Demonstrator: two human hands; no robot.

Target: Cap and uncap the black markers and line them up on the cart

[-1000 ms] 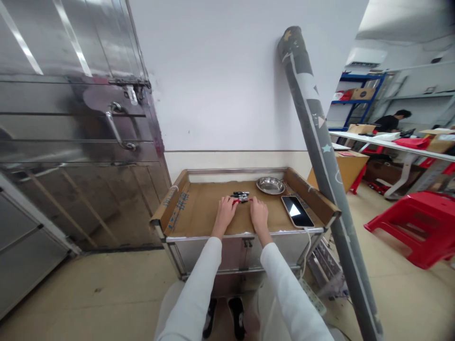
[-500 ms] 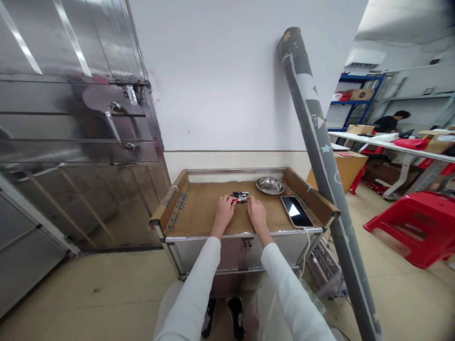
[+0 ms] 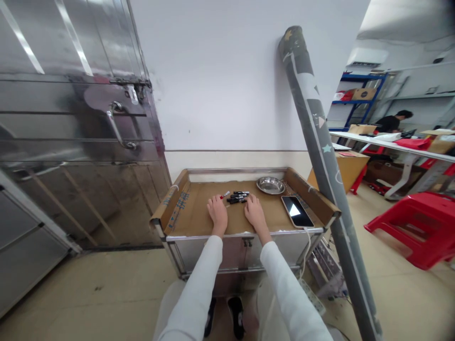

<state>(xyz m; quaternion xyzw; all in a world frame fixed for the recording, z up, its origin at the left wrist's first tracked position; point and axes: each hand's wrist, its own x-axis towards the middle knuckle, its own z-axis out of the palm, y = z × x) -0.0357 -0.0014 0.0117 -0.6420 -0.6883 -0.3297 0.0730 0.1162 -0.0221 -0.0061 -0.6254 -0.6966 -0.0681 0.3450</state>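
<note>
My left hand [image 3: 217, 213] is over the cardboard-lined tray top [image 3: 199, 222], with its fingers closed on a red-and-white marker [image 3: 225, 194] whose end sticks out past the fingertips to the right. Several black markers [image 3: 237, 197] lie in a loose bunch between my two hands. At the right end of this bunch rests my right hand [image 3: 254, 213], palm down, fingers slightly apart and touching or almost touching the markers. Its fingertips are partly hidden, but I see nothing held in them.
A round metal dish [image 3: 270, 185] stands at the back right of the tray top. Nearer lies a phone [image 3: 297, 211] with a white cable. Raised cardboard sides edge the top. A long grey roll [image 3: 320, 132] leans on the wall; a red stool [image 3: 415, 227] stands right.
My left hand has moved left, taking the red-and-white marker away from the bunch. My right hand has barely shifted, and more of the black markers shows between the hands.
</note>
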